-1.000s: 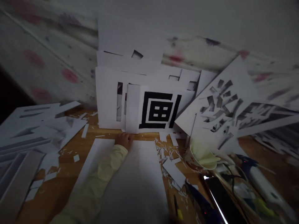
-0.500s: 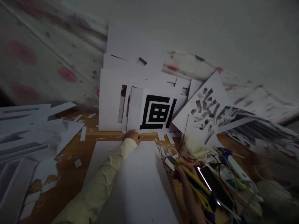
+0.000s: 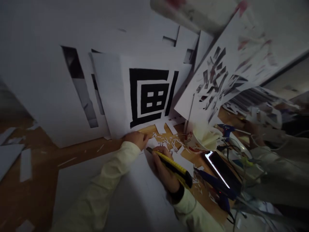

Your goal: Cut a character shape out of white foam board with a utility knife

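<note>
My right hand (image 3: 166, 172) is closed around a yellow-and-black utility knife (image 3: 175, 166). Its blade points up and left, close to the thumb side of my left hand (image 3: 135, 139). That hand is closed at the far edge of a white sheet (image 3: 130, 190) lying in front of me, its fingers bent and partly hidden. Whether the blade touches the sheet I cannot tell. Just beyond my hands, a white paper with a bold black character (image 3: 154, 93) leans against a larger white board (image 3: 45, 83) with cut-out slots.
White paper scraps (image 3: 172, 145) lie right of my hands. Behind them stand a paper cup (image 3: 195, 143) and a cut-out stencil sheet (image 3: 188, 100). A phone (image 3: 223, 169), a blue glue gun (image 3: 214, 182) and cables crowd the right. Another person's sleeve (image 3: 270, 158) shows there, blurred.
My right hand has brought the knife leftward, up beside my left hand, over the sheet. My view has come closer to the standing papers. A blue glue gun now shows by the phone.
</note>
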`<state>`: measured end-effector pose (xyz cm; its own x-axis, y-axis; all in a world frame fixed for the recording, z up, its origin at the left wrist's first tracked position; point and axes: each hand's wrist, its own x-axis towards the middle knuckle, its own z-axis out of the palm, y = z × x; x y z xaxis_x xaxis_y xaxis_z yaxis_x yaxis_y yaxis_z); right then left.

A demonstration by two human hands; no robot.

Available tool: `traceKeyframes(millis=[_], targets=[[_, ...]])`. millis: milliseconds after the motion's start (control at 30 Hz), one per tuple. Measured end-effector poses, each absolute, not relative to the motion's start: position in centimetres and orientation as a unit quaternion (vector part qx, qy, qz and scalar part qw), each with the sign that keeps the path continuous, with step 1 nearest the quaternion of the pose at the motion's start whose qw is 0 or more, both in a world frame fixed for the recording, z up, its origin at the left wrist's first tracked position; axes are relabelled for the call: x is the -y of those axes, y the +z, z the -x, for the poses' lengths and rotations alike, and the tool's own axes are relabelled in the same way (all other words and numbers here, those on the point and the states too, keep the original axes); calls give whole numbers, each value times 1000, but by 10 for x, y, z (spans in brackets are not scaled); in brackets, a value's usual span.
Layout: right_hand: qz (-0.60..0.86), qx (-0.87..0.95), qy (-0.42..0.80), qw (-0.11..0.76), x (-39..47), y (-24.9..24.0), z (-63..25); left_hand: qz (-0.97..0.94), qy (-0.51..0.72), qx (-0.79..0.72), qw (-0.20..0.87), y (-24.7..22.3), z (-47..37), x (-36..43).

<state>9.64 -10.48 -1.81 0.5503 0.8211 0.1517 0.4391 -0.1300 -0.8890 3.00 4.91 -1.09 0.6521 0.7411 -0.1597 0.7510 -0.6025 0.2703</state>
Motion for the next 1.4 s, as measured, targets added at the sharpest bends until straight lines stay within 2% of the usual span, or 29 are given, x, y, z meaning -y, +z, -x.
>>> traceKeyframes(millis=[267, 600, 967, 1200, 1400], targets=[[761, 420, 213, 446, 108, -29, -107, -905, 29, -391, 166, -27, -35, -50], [778, 453, 204, 384, 105, -16, -104, -896, -29, -406, 178, -24, -40, -56], [795, 474, 165, 340, 101, -6, -99, -896, -21, -407, 176, -22, -42, -53], [755, 526, 158, 359, 101, -10, -100, -895, -12, -407, 182, -24, -42, -53], [774, 519, 138, 335, 100, -6, -95, -896, -5, -404, 183, -22, -41, -54]])
